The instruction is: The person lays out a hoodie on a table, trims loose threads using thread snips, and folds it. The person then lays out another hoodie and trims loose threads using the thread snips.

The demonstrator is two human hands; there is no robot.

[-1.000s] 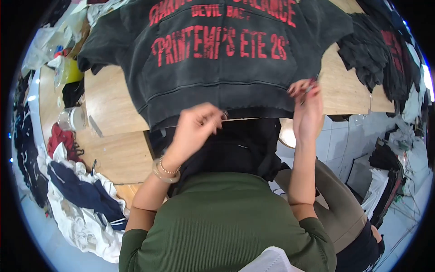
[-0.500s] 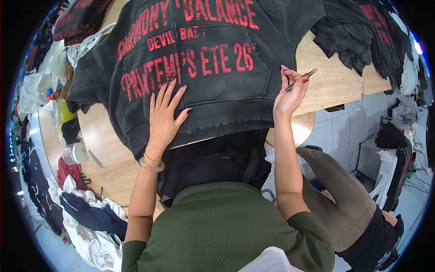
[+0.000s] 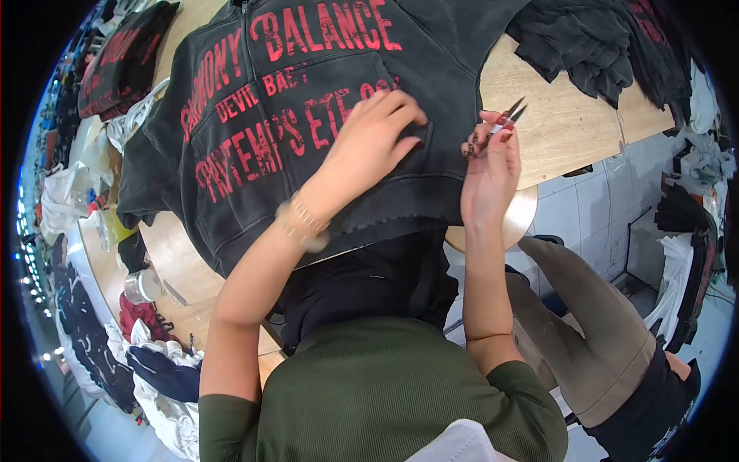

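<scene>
Head view shows the right hand [image 3: 490, 169] clamped on pointed metal snips [image 3: 509, 117], near the edge of a red-lettered, faded black sweatshirt [image 3: 323, 65] on a pale wooden table [image 3: 573, 131]. The left hand [image 3: 368, 145] curls over the lettering, its grip unclear.

The sweatshirt [image 3: 331, 73] lies on the table [image 3: 558, 146]. Left of the sweatshirt: jar [image 3: 143, 286], near side; folded clothes [image 3: 123, 61], far side. Right of it: crumpled clothes [image 3: 573, 46].
</scene>
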